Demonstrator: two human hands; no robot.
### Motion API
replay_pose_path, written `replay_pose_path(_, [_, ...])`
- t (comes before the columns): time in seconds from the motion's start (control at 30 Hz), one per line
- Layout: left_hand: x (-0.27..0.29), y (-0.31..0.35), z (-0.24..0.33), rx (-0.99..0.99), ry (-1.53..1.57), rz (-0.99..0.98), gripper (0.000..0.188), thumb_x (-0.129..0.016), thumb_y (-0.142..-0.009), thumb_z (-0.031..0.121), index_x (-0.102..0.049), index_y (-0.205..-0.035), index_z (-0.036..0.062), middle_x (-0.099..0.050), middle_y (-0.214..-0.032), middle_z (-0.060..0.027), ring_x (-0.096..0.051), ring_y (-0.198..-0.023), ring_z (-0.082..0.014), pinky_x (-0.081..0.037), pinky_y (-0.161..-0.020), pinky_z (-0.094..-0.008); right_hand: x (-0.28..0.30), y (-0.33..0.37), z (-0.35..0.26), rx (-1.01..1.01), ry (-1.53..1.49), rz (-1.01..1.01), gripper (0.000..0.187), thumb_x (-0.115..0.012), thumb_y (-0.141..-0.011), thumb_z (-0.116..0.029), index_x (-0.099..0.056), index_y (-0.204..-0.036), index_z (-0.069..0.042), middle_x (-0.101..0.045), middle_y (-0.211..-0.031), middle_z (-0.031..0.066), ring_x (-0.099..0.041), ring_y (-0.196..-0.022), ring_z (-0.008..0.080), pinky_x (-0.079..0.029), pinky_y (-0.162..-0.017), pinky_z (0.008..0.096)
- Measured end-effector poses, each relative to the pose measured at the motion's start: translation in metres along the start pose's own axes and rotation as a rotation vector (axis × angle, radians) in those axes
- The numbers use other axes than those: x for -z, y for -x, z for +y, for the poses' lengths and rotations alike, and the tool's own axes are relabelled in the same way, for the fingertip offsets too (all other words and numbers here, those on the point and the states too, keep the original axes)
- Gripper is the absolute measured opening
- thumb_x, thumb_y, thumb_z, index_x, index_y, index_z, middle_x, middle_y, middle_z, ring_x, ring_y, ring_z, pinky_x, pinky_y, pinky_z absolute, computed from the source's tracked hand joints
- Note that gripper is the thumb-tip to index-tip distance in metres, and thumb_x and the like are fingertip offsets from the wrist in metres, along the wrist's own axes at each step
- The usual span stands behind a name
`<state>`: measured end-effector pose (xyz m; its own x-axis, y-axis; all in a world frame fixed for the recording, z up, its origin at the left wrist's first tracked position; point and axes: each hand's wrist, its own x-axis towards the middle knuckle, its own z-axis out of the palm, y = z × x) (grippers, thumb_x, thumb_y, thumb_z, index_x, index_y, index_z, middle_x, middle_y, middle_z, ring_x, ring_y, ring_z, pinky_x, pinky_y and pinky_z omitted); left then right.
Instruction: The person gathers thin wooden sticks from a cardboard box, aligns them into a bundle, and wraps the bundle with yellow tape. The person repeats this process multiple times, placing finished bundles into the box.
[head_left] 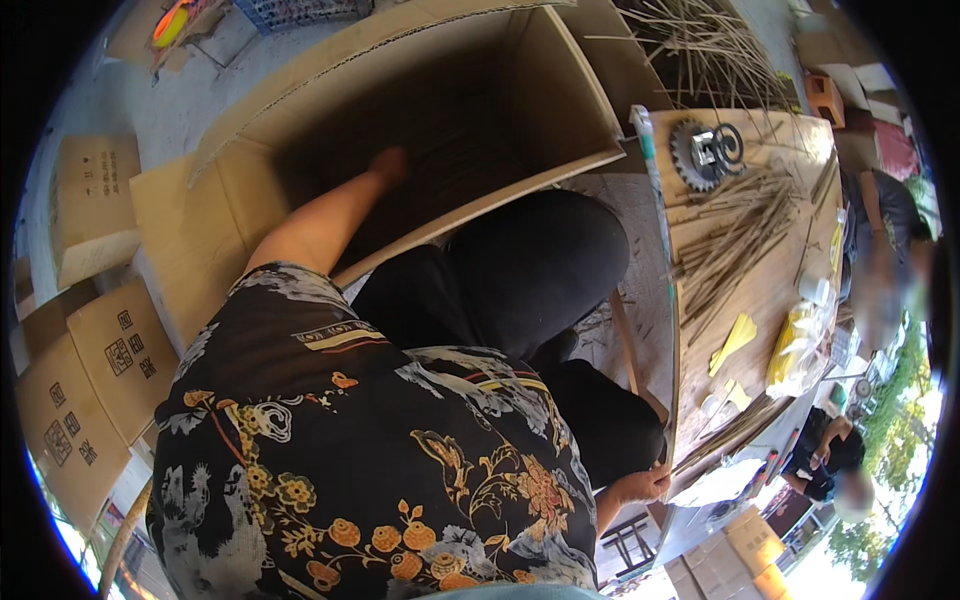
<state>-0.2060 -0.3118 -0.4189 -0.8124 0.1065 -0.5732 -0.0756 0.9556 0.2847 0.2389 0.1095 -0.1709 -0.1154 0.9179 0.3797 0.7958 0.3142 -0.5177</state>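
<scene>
My left hand [388, 166] reaches down into a large open cardboard box [570, 95]. Its fingers fade into the shadow there, so I cannot see whether they hold anything. At the near corner of the wooden table, my right hand [642, 486] is closed, its fingertips pressed together by the table edge. What it grips, if anything, is too small to make out. Close to it a bundle of thin brown sticks [735, 432] lies along the table [690, 345]. Farther up the tabletop more loose brown sticks [735, 235] are spread out.
A toothed metal wheel [697, 155] with a dark coil sits on the table's far end. Yellow strips [735, 342] and a yellow plastic bag [795, 345] lie nearer. Cardboard cartons [122, 355] stand at left. Other people [830, 450] are at the right.
</scene>
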Motion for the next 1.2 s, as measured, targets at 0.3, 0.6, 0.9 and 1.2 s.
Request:
replay_pose_path(0.3, [-0.014, -0.081, -0.042, -0.055, -0.202, 0.109, 0.022, -0.05, -0.077, 0.016, -0.063, -0.09, 0.0055, -0.06, -0.094, -0.017, -0.059, -0.09, -0.0311, -0.048, -0.078, -0.0417, 0.0, -0.007, -0.002, 0.08, 0.168, -0.045, 0.029, -0.049, -0.088, -0.022, -0.059, -0.08, 0.003, -0.06, -0.078, 0.0117, -0.055, -0.069, 0.0202, -0.044, -0.068, 0.0289])
replay_pose_path(0.6, [-0.111, -0.176, -0.115, -0.068, -0.249, 0.077, 0.029, -0.049, -0.079, 0.024, -0.062, -0.094, 0.0033, -0.059, -0.098, -0.0181, -0.058, -0.09, -0.0341, -0.046, -0.079, -0.0446, 0.006, -0.009, 0.0, -0.012, 0.199, -0.084, 0.024, -0.051, -0.087, -0.02, -0.058, -0.082, 0.002, -0.059, -0.078, 0.0103, -0.052, -0.071, 0.0193, -0.042, -0.071, 0.0291])
replay_pose_path(0.9, [-0.029, -0.12, -0.047, -0.093, -0.285, 0.088, 0.03, -0.056, -0.073, 0.025, -0.061, -0.094, 0.0045, -0.059, -0.097, -0.0193, -0.058, -0.09, -0.0328, -0.046, -0.08, -0.0443, 0.004, -0.012, -0.001, -0.022, 0.186, -0.099, 0.022, -0.051, -0.086, -0.018, -0.058, -0.081, 0.002, -0.058, -0.078, 0.0091, -0.051, -0.072, 0.0182, -0.041, -0.072, 0.029])
replay_pose_path(1.2, [-0.033, -0.125, -0.055, -0.036, -0.172, 0.073, 0.038, -0.05, -0.078, 0.026, -0.053, -0.107, 0.002, -0.053, -0.107, -0.0236, -0.052, -0.1, -0.0371, -0.041, -0.087, -0.0461, 0.003, -0.011, -0.002, -0.03, 0.177, -0.101, 0.021, -0.05, -0.086, -0.017, -0.058, -0.081, 0.002, -0.058, -0.078, 0.0092, -0.052, -0.072, 0.0185, -0.041, -0.072, 0.0289])
